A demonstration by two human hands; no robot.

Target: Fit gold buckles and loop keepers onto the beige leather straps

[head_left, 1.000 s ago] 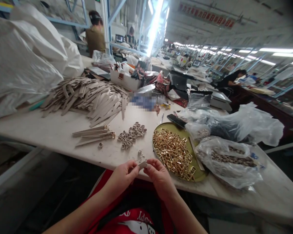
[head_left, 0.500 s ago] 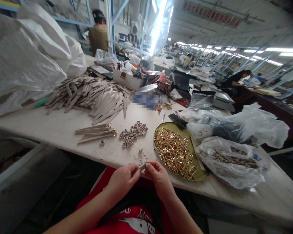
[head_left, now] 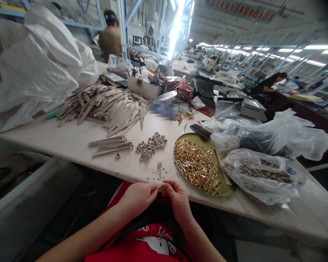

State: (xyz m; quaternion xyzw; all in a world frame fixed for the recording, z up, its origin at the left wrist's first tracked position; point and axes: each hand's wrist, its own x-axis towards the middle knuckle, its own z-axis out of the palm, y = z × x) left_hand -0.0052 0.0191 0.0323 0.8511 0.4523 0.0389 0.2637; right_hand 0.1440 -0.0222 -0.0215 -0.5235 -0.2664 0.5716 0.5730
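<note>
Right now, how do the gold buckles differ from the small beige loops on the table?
The gold buckles shine; the beige loops look matte. The gold buckles are angular frames, the beige loops rounded. The buckles lie in an olive tray, the loops directly on the table. Both are groups of many small pieces.

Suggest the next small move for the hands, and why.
Probably shift the small pale piece slightly farther over the table: the left hand and right hand pinch it right by the near edge, where a slip might drop it off. Small scraps lie just beyond.
</note>
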